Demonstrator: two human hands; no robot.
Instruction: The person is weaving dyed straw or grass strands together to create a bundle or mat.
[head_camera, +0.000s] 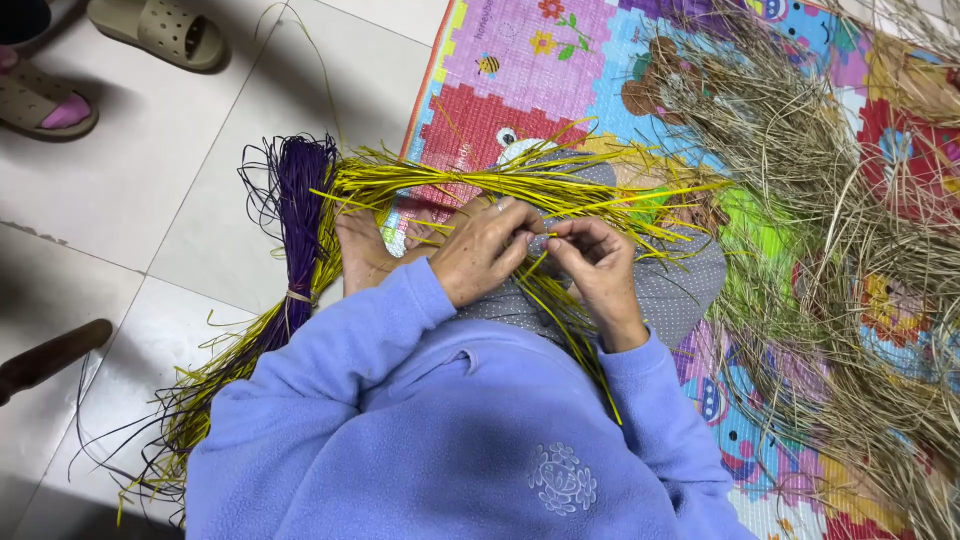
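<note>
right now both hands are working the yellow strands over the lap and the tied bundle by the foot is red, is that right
Not quite. In the head view, the left hand and right hand do work the yellow strands over the lap, but the tied bundle by the foot is purple, not red.

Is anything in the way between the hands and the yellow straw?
No, nothing is in the way. The left hand and the right hand are already touching the yellow straw strands lying across the lap. The purple bundle lies off to the side.
</note>
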